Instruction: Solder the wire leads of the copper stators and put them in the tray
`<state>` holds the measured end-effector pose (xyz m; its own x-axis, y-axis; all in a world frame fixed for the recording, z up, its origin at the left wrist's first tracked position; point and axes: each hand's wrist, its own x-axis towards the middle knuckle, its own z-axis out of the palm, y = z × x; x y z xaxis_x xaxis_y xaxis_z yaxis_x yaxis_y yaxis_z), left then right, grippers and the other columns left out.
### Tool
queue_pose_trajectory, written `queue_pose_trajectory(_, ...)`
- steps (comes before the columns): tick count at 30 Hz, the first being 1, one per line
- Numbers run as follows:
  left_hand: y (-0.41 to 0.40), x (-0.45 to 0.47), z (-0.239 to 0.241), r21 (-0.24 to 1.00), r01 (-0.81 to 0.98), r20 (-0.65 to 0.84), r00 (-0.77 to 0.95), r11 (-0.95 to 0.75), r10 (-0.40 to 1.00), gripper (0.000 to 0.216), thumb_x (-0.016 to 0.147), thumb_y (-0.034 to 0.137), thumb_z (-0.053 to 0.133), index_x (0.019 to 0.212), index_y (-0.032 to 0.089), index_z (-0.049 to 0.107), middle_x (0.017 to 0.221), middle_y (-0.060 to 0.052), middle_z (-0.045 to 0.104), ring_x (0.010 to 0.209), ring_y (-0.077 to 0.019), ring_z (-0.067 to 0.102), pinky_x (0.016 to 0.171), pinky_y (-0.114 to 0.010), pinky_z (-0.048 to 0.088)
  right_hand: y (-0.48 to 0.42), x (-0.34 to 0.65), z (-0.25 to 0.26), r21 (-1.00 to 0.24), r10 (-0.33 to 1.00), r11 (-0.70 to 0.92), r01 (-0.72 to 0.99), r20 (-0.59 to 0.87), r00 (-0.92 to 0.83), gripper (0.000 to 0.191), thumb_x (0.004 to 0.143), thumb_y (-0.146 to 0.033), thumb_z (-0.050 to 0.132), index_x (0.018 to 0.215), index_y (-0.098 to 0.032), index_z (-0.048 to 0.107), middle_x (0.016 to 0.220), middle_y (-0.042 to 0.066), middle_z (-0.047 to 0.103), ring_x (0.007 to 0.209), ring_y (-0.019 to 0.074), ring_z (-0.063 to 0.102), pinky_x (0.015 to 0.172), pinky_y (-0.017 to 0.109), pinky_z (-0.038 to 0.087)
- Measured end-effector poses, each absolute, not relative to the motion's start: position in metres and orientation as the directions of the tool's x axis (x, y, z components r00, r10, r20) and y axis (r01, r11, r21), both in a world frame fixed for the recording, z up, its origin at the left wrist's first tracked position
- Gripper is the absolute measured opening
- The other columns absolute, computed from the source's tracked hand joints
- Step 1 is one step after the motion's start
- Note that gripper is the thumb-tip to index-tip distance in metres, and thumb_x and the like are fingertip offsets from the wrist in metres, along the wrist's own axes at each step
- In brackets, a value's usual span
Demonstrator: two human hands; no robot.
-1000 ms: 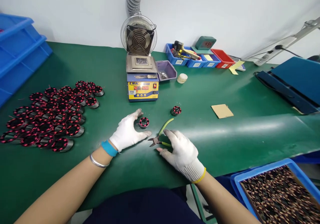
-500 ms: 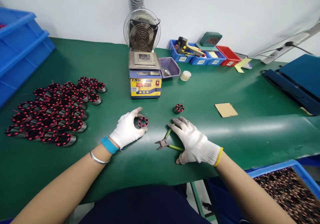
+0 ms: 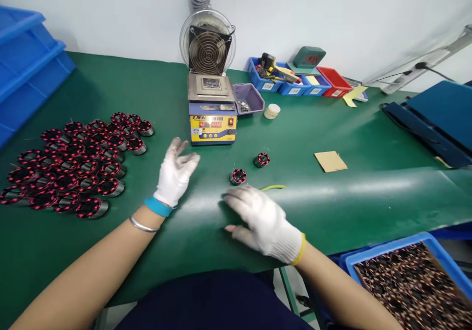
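My left hand (image 3: 174,172), in a white glove, is open above the green table just in front of the yellow-and-blue solder pot (image 3: 213,123). Nothing is between its fingers. My right hand (image 3: 260,222), also gloved, hovers with fingers stretched and thumb apart, slightly blurred. Just beyond its fingertips stands a small motor stator (image 3: 238,176) with red-and-black windings. A second stator (image 3: 261,160) stands a little farther back to the right. One green handle of the cutting pliers (image 3: 273,187) shows behind my right hand; the rest is hidden.
Many wound stators (image 3: 88,167) crowd the left side. Blue crates (image 3: 33,64) are stacked behind them. A purple tray (image 3: 250,99), a round white tin (image 3: 272,111) and small bins (image 3: 293,86) line the back. Cardboard (image 3: 331,162) lies right; a blue bin (image 3: 348,261) of parts stands below.
My left hand has let go of the stator and drawn back left. That stator now stands farther right, near the other one. My right hand has moved left; the pliers have shifted right.
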<state>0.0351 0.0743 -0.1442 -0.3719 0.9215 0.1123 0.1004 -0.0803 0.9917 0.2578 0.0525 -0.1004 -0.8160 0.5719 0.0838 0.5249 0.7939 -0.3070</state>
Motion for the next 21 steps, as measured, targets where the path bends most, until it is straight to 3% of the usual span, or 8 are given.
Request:
queue_pose_trajectory(3,0.075,0.021,-0.141,0.926,0.376,0.247,-0.503,-0.048,0.828,0.068,0.079,0.046,0.059,0.137,0.018,0.036,0.134,-0.015,0.052,0.112,-0.0234,0.059,0.095,-0.035,0.049,0.054,0.223,-0.110,-0.307,0.541,0.794,0.526,-0.038,-0.840,0.064,0.072,-0.047,0.068,0.124,-0.013,0.054,0.136,0.019,0.048,0.124,0.0354,0.045,0.105,0.049,0.037)
queue_pose_trajectory(7,0.070,0.000,-0.132,0.572,0.795,0.445,-0.509,0.204,0.737,0.070,0.070,0.040,0.068,0.132,0.017,0.045,0.143,-0.016,0.042,0.130,-0.0352,0.041,0.108,-0.050,0.031,0.070,0.212,-0.120,-0.255,0.806,0.545,0.799,-0.101,-0.583,0.078,0.073,-0.046,0.068,0.137,-0.011,0.041,0.149,0.026,0.026,0.130,0.0402,0.039,0.101,0.050,0.040)
queue_pose_trajectory(10,0.068,-0.018,-0.129,0.324,0.844,0.433,-0.534,0.427,0.726,0.062,0.067,0.041,0.069,0.120,0.013,0.054,0.147,-0.020,0.034,0.133,-0.0417,0.031,0.108,-0.059,0.020,0.080,0.223,-0.121,-0.217,0.900,0.410,0.886,-0.063,-0.432,0.072,0.078,-0.042,0.063,0.138,-0.012,0.039,0.150,0.026,0.024,0.125,0.0404,0.045,0.095,0.050,0.044)
queue_pose_trajectory(13,0.068,-0.033,-0.129,0.171,0.823,0.353,-0.564,0.542,0.746,0.040,0.074,0.039,0.061,0.104,0.013,0.061,0.131,-0.019,0.051,0.124,-0.0382,0.040,0.107,-0.059,0.019,0.080,0.228,-0.115,-0.208,0.883,0.459,0.863,0.006,-0.469,0.065,0.079,-0.040,0.060,0.136,-0.013,0.043,0.150,0.022,0.029,0.127,0.0387,0.044,0.096,0.049,0.045)
queue_pose_trajectory(16,0.068,-0.033,-0.127,0.091,0.842,0.282,-0.533,0.531,0.798,0.029,0.080,0.036,0.054,0.098,0.015,0.062,0.112,-0.015,0.061,0.110,-0.0345,0.051,0.100,-0.053,0.030,0.071,0.218,-0.105,-0.291,0.816,0.545,0.786,-0.031,-0.577,0.062,0.078,-0.039,0.062,0.133,-0.017,0.047,0.150,0.015,0.032,0.126,0.0346,0.046,0.096,0.045,0.047)
queue_pose_trajectory(18,0.067,-0.023,-0.126,0.077,0.880,0.240,-0.473,0.469,0.848,0.026,0.081,0.034,0.052,0.098,0.017,0.062,0.113,-0.014,0.060,0.103,-0.0326,0.056,0.090,-0.046,0.040,0.067,0.205,-0.099,-0.384,0.781,0.540,0.749,-0.102,-0.616,0.063,0.076,-0.040,0.063,0.134,-0.022,0.047,0.150,0.011,0.033,0.125,0.0328,0.048,0.094,0.044,0.048)
queue_pose_trajectory(21,0.065,0.001,-0.126,0.149,0.914,0.178,-0.400,0.377,0.899,0.032,0.082,0.038,0.051,0.106,0.019,0.061,0.119,-0.011,0.056,0.093,-0.0284,0.062,0.076,-0.038,0.046,0.075,0.186,-0.103,-0.523,0.800,0.410,0.747,-0.186,-0.570,0.070,0.073,-0.041,0.066,0.137,-0.027,0.043,0.149,0.007,0.037,0.122,0.0315,0.051,0.093,0.047,0.049)
